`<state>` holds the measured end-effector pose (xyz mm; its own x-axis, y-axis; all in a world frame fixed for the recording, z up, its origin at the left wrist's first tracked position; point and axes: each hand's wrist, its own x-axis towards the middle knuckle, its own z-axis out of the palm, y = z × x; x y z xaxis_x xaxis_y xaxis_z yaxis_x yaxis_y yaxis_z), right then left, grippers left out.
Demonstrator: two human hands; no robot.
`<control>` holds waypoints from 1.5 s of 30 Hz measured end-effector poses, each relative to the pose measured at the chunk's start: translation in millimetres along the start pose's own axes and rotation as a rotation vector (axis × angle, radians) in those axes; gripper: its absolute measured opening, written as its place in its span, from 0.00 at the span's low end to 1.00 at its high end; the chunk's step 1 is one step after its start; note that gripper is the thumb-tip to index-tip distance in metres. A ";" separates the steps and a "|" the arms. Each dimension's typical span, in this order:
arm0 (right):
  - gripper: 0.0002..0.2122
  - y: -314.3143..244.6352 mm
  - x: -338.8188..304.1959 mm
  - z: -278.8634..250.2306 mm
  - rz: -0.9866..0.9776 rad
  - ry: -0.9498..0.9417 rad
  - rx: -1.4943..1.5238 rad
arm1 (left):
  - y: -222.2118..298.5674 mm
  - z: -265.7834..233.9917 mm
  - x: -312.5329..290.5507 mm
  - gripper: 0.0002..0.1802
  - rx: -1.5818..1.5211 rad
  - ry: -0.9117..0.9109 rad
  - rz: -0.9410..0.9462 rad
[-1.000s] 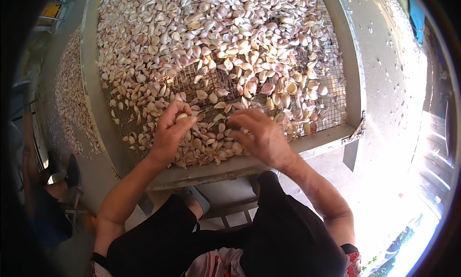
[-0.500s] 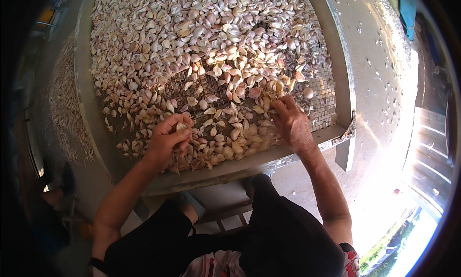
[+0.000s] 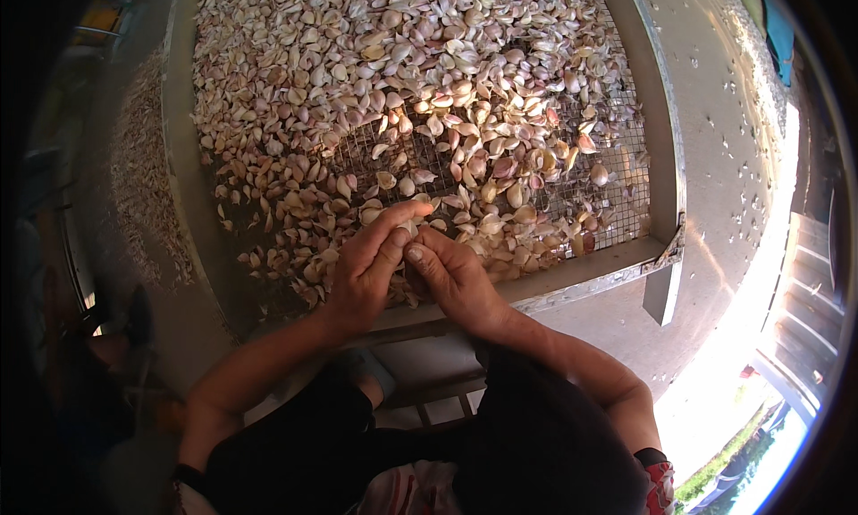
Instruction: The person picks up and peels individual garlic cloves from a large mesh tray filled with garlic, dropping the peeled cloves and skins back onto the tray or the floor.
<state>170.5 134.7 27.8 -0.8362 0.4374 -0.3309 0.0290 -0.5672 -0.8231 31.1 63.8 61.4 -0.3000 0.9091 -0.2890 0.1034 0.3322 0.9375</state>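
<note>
My left hand and my right hand meet over the near part of a wire-mesh tray, thumbs side by side. A pale garlic clove shows between the fingertips, mostly covered by them. Both hands are closed on it; how the right fingertips grip it is partly hidden. Under and beyond the hands, many loose garlic cloves, cream to pinkish purple, lie on the mesh. They are thickest at the far side and thinner just ahead of my hands.
The tray's raised frame runs along the right, left and near sides, with a leg at the near right corner. Dry skins heap on the floor at left, and scraps dot the floor at right. My knees are under the near edge.
My right hand has left the cloves at the right and come in to meet my left hand. The left has shifted right with its clove. The whole view has shifted slightly.
</note>
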 end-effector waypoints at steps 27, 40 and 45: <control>0.12 -4.3 -4.4 -12.0 -0.218 0.130 -0.569 | 0.0 2.7 -13.5 0.05 -0.205 -0.077 -0.177; 0.07 -72.8 13.5 -161.2 -0.162 0.644 -1.208 | -16.7 -8.6 -4.9 0.03 -0.358 -0.028 -0.291; 0.09 -61.4 18.7 -221.6 -0.204 0.586 -1.721 | -10.2 -7.8 2.0 0.08 -0.335 -0.088 -0.413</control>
<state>274.4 332.4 -30.1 -0.6321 0.7741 0.0353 0.7451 0.6197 -0.2466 22.1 60.2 52.7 -0.1698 0.7419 -0.6487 -0.3194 0.5813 0.7484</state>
